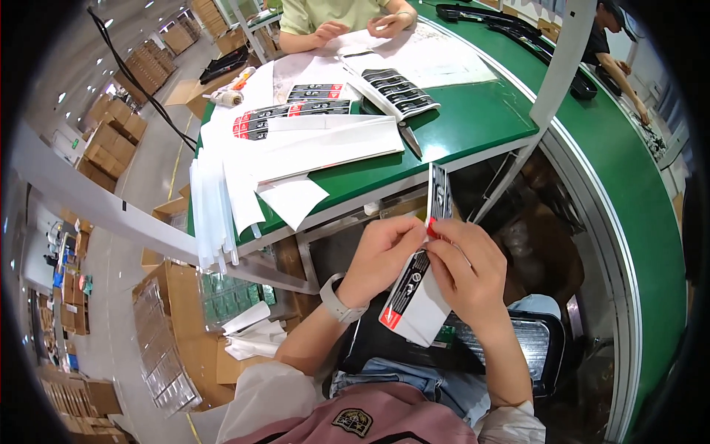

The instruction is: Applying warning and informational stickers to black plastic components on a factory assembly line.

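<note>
My left hand (386,257), with a pale watch on its wrist, and my right hand (472,268) meet in front of me. Both pinch a strip of sticker sheet (423,307), white with black and red labels. Its upper part sticks up past my fingertips; the lower part hangs tilted between my hands. The thumbs and index fingers come together at a red patch, and whether a label is lifted there I cannot tell. On my lap lies a black tray-like plastic housing (543,355), partly hidden beneath the sheet and my right forearm.
Ahead, a green-topped table (473,122) carries more sticker sheets (399,89), white backing paper (325,152), scissors (411,140) and translucent strips (211,207) over its left edge. Another person's hands (388,24) are at the far side. A conveyor (629,192) curves along the right; cardboard boxes (177,311) stand lower left.
</note>
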{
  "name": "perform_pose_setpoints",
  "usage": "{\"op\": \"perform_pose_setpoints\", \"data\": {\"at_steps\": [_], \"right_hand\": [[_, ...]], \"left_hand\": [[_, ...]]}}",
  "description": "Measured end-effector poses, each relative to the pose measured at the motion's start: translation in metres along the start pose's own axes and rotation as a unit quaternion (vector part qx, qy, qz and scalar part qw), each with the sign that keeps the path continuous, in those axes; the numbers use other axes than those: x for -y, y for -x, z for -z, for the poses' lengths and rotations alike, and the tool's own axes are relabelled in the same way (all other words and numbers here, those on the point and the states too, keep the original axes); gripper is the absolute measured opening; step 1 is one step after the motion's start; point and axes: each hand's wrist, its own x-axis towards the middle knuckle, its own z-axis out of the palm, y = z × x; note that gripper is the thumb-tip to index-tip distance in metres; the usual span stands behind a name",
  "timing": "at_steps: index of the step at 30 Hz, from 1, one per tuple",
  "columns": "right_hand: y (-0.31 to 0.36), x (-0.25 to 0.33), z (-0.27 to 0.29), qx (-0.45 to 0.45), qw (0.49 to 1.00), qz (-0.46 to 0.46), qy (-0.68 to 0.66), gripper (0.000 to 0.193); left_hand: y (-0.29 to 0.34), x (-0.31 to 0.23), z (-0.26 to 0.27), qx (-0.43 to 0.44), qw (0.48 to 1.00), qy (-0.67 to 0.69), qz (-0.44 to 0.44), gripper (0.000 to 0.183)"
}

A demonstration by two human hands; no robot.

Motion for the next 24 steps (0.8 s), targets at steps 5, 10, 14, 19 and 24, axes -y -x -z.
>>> {"op": "perform_pose_setpoints", "data": {"at_steps": [5, 10, 14, 19, 24], "right_hand": [[0.004, -0.007, 0.035, -0.088, 0.993, -0.051, -0.055, 0.013], [0.036, -0.048, 0.067, -0.061, 0.968, -0.243, -0.023, 0.018], [0.088, -0.067, 0.077, 0.194, 0.881, -0.428, -0.057, 0.102], [0.144, -0.081, 0.091, 0.416, 0.818, -0.394, 0.051, 0.107], [0.167, -0.076, 0.096, 0.403, 0.855, -0.323, 0.051, 0.098]], "left_hand": [[-0.034, -0.023, 0.059, -0.296, 0.899, -0.222, -0.235, 0.027], [-0.077, -0.052, 0.202, -0.335, 0.906, -0.258, -0.033, 0.022], [-0.075, -0.048, 0.224, -0.423, 0.701, -0.573, -0.033, 0.026], [-0.038, -0.046, 0.132, -0.328, 0.685, -0.602, -0.247, 0.012], [0.009, 0.014, 0.035, 0.013, 0.789, -0.588, -0.179, 0.02]]}}
